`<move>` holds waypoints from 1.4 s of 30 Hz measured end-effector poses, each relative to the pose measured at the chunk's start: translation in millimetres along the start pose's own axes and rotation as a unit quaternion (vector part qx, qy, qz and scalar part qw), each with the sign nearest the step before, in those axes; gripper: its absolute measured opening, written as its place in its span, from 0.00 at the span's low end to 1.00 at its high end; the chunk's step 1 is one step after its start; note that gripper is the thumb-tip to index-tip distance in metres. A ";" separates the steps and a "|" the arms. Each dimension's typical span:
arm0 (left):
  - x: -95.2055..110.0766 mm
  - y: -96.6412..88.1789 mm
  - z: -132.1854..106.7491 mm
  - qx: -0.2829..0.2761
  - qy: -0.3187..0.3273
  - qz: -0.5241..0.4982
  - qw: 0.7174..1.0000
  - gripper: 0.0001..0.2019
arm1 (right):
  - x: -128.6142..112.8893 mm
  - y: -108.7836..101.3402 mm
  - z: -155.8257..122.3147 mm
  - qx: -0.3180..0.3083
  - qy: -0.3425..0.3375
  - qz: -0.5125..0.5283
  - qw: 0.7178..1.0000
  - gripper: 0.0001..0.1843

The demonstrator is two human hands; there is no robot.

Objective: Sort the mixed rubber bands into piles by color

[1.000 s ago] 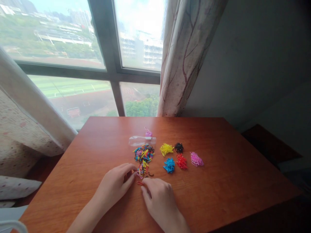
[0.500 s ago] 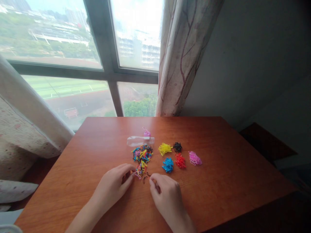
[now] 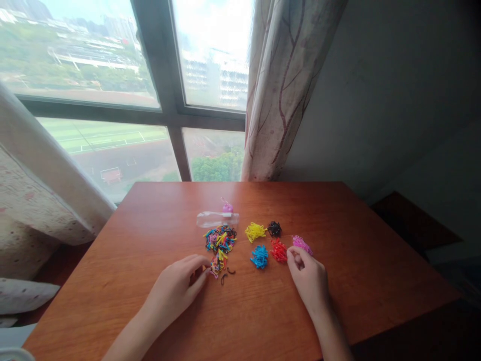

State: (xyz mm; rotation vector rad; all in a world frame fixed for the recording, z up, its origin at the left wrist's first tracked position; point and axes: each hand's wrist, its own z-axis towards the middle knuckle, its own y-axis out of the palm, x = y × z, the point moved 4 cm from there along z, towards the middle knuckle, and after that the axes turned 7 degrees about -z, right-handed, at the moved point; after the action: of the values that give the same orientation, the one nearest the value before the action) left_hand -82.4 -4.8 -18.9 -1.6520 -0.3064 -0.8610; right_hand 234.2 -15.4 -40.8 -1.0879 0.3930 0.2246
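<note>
Right hand [image 3: 308,278] moved to pink pile [image 3: 301,244], red pile [image 3: 278,250] beside

The left hand [image 3: 176,288] rests on the tabletop [image 3: 150,225], fingertips at the near end of the mixed band pile [image 3: 221,239]. The right hand [image 3: 310,278] meets the pink pile [image 3: 301,244], just beside the red pile [image 3: 278,250].

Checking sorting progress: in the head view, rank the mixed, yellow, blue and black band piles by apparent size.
Largest: mixed pile.
Next: yellow pile and blue pile, too alike to rank.
Smallest: black pile.
</note>
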 end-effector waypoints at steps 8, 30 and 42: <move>-3.6 2.3 0.4 -0.005 -0.007 0.002 1.000 0.11 | -0.7 6.9 5.8 -0.016 0.007 -0.008 1.000 0.17; 19.1 28.7 -15.4 0.034 0.052 0.052 0.997 0.09 | -104.3 26.7 -46.6 -0.107 -0.123 0.127 0.978 0.10; 14.9 33.3 -13.4 0.029 0.053 0.076 0.995 0.12 | -107.2 28.4 -51.2 -0.142 -0.134 0.096 0.976 0.10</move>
State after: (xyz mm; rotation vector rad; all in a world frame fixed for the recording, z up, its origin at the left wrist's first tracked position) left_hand -56.5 -30.1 -32.7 -1.5488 -0.1287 -0.8151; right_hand 116.1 -46.8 -39.9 -1.2813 0.2265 0.6075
